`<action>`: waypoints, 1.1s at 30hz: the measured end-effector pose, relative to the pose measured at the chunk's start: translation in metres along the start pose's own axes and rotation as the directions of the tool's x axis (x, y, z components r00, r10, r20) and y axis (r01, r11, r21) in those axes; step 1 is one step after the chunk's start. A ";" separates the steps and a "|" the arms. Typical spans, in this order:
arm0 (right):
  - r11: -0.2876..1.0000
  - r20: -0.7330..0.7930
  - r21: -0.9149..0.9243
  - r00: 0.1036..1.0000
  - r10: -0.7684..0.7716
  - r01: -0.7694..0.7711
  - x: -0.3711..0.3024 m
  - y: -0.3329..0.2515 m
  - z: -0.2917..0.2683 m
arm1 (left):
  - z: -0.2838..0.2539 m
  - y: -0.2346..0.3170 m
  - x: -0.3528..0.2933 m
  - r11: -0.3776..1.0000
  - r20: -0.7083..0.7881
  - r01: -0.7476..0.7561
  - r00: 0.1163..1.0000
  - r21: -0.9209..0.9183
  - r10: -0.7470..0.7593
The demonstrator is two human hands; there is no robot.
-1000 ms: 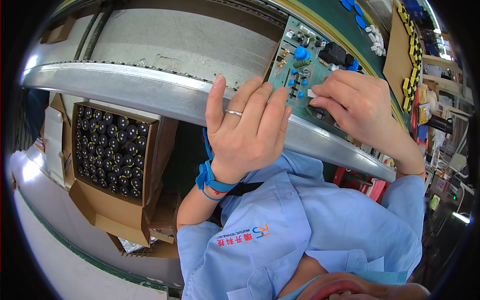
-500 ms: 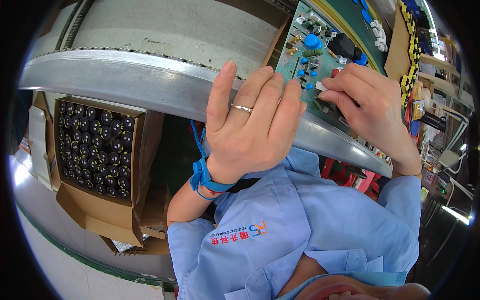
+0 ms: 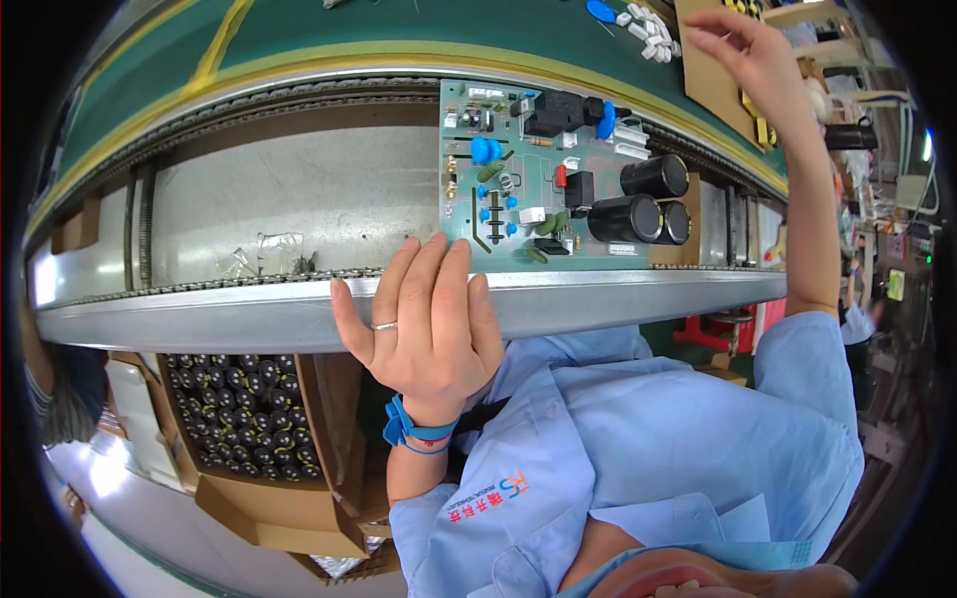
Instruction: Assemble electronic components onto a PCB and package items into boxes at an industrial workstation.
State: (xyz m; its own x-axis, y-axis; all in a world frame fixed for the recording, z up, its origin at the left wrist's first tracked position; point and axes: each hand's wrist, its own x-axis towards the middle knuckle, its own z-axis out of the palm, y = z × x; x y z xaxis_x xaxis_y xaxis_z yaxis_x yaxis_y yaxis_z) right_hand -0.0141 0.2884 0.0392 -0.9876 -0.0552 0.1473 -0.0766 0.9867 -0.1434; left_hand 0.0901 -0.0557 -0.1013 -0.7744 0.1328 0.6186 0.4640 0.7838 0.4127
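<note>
My left hand (image 3: 429, 324) lies palm down on the grey metal rail (image 3: 249, 317), fingers spread and straight, a ring on one finger. Its fingertips reach the near left corner of a green circuit board (image 3: 568, 254). Standing on the board are black cylindrical capacitors (image 3: 626, 217), blue disc parts (image 3: 485, 150), black blocks and a white block (image 3: 532, 215). At the upper right, my right hand (image 3: 746, 50) is raised over a cardboard box (image 3: 710, 75) of yellow-and-black parts. Its fingers are loosely bent and apart, with nothing visible between them.
Loose white parts (image 3: 653, 38) and a blue disc (image 3: 601, 11) lie on the green surface beyond the conveyor. A carton of black capacitors (image 3: 244, 409) stands below the rail at left. Chains (image 3: 199, 289) edge the conveyor. Another person's sleeve (image 3: 75, 399) shows at far left.
My right hand has left the board and moved up and right; the white block it pinched is out of its fingers. My left hand now rests lower, on the rail. The view has shifted.
</note>
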 end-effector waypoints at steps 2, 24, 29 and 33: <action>0.919 -0.065 -0.026 0.918 0.391 -0.393 0.008 -0.030 -0.005 | -0.003 -0.001 -0.001 0.999 0.026 0.001 1.000 0.035 -0.002; 0.874 -0.489 -0.398 0.871 0.055 -0.279 0.046 0.225 0.049 | -0.004 0.012 0.004 0.996 0.035 -0.017 0.999 0.086 0.014; 0.783 -0.407 -0.555 0.913 0.039 -0.281 0.061 0.253 0.058 | -0.002 0.014 0.004 0.998 0.003 -0.007 1.000 0.063 0.007; 0.790 -0.348 -0.603 0.928 -0.138 -0.109 0.041 0.243 0.037 | 0.001 0.015 0.006 0.999 0.001 -0.009 1.000 0.041 0.009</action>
State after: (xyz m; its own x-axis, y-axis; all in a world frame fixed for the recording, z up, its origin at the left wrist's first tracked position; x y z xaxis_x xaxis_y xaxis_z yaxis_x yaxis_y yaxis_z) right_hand -0.0784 0.5201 -0.0255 -0.8577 -0.1338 0.4964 0.1298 0.8779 0.4609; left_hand 0.0922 -0.0424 -0.0925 -0.7707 0.1401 0.6216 0.4526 0.8070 0.3794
